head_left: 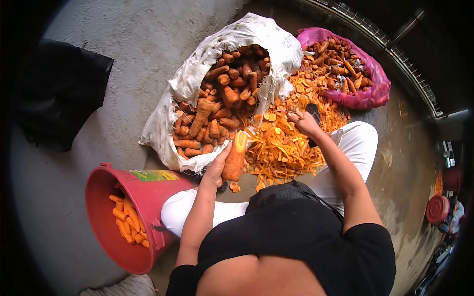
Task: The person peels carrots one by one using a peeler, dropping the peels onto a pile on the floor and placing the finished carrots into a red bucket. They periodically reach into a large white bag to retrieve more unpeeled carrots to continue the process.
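Observation:
My left hand (217, 167) is wrapped round a large carrot (234, 165), held upright, its top end peeled to bright orange and the rest still in rough skin. Over the heap of orange peelings (284, 148), my right hand (302, 121) is closed on a small tool, largely hidden by the fingers. The two hands are well apart. Just beyond the carrot lies an open white sack (180, 84) full of unpeeled carrots (229, 96).
A red bucket (160, 190) with peeled carrots (129, 222) leans at my left. A pink mesh sack (377, 81) lies at the back right. Black cloth (61, 93) is at the far left. A round red lid (437, 209) shows at the far right.

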The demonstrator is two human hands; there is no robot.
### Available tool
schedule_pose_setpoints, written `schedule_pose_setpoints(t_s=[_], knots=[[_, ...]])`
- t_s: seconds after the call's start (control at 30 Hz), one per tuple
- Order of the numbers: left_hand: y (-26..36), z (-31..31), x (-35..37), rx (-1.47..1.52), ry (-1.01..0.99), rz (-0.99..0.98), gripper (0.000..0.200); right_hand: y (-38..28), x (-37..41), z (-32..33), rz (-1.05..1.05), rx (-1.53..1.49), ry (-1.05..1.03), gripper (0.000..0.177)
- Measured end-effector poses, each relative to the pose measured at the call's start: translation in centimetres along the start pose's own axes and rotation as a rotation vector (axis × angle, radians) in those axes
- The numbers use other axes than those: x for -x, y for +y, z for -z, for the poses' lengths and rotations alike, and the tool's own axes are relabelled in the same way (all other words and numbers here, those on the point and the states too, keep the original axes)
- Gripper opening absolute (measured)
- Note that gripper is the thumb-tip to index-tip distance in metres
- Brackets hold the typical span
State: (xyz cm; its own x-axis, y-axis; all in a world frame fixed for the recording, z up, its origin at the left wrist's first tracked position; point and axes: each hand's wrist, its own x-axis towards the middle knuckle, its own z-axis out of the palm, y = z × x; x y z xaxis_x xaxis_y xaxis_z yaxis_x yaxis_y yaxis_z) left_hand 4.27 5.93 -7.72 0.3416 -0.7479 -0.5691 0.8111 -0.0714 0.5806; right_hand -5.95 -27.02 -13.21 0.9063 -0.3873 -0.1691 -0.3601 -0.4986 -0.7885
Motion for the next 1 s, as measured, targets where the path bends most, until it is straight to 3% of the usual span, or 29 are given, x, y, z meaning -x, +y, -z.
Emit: schedule_pose_setpoints(t_s=[0.1, 0.27, 0.3, 0.37, 0.5, 0.6, 0.7, 0.77, 0.83, 0.9, 1.0], knots=[[1.2, -1.3, 0.4, -0.281, 0.045, -0.210, 0.052, -4.7, 2.4, -1.8, -0.316, -0.617, -0.059, 0.034], [0.8, 0.4, -0.9, -0.937, 0.214, -0.462, 0.050, -10.0, 6.6, -4.0, 0.055, -0.531, -0.157, 0.028], [0.8, 0.3, -0.8, -0.972, 0.243, -0.469, 0.048, -10.5, 7.0, -4.5, 0.165, -0.470, -0.142, 0.028], [1.2, -0.2, -0.3, -1.040, 0.312, -0.487, 0.044, -11.8, 7.8, -4.5, 0.182, -0.372, -0.168, 0.029], [1.8, -0.4, 0.1, -1.091, 0.329, -0.476, 0.043, -12.7, 8.0, -4.1, 0.122, -0.254, -0.230, 0.029], [1.9, -0.7, 0.5, -1.004, 0.304, -0.465, 0.041, -10.4, 7.5, -5.0, 0.030, -0.353, -0.268, 0.031], [2.7, -1.9, 1.5, -0.798, 0.241, -0.417, 0.040, 0.5, 5.8, -8.1, -0.261, -0.132, -0.159, 0.037], [2.8, -1.2, 1.1, -0.792, 0.248, -0.479, 0.037, 4.3, 4.6, -8.7, -0.130, -0.070, -0.079, 0.043], [2.9, -1.2, 1.0, -0.667, 0.189, -0.472, 0.039, 2.9, 3.9, -8.0, -0.445, -0.327, -0.087, 0.044], [3.4, -1.7, 1.0, -0.495, 0.099, -0.466, 0.043, 7.3, 2.3, -9.9, -0.305, -0.245, 0.012, 0.046], [4.0, -1.5, 0.6, -0.460, 0.045, -0.452, 0.049, 9.3, 1.3, -11.2, -0.341, -0.046, 0.078, 0.051]])
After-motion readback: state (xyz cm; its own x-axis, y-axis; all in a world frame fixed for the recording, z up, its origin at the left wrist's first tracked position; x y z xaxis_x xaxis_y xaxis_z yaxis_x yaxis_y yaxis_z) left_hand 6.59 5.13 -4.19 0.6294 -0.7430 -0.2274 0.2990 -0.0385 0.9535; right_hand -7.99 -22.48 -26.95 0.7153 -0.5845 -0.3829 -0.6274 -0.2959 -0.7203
